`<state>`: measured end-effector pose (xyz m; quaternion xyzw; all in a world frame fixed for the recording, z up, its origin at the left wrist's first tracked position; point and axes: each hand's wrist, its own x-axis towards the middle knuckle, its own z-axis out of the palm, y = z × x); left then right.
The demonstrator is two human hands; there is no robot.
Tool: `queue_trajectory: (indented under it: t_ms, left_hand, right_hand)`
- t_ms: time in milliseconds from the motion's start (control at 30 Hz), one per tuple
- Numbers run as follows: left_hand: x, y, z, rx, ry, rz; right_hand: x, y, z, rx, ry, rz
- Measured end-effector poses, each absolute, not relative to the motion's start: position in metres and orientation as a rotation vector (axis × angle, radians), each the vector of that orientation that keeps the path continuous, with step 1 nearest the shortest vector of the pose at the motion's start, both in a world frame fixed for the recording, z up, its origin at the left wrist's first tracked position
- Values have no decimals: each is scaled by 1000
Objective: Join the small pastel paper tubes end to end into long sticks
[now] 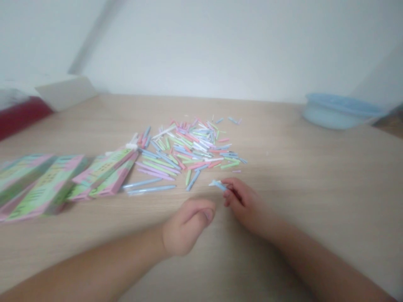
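My right hand [242,202] pinches a short light-blue pen part with a white end [219,184] between thumb and fingers, just above the table. Close by on its left, my left hand [189,224] is closed in a fist, thumb on top; whatever may be inside it is hidden. In front of both hands spreads a loose heap of pastel pen parts [192,144] in blue, green, pink, purple and white. Two long blue pen pieces [153,190] lie at the heap's near left edge. The picture is blurred, so small details do not show.
Several pastel printed boxes [44,184] lie on the left side of the wooden table [267,142]. A light-blue basin [341,111] stands at the back right. At the far left are a dark red item [25,113] and an open pale flap [67,92].
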<state>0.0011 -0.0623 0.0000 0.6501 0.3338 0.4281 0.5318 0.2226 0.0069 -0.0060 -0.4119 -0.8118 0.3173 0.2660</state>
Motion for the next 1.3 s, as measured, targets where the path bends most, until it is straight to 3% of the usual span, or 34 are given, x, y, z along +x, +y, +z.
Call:
queue_trajectory:
  t_ms: [633,1300]
  left_hand:
    - [6,-35,-24,1163,620,1223]
    - [2,-47,-12,1441,752,1063]
  right_hand:
    - [216,14,-20,-1202,-1842,1190]
    - [218,9,-6,-1146,-2061,1125]
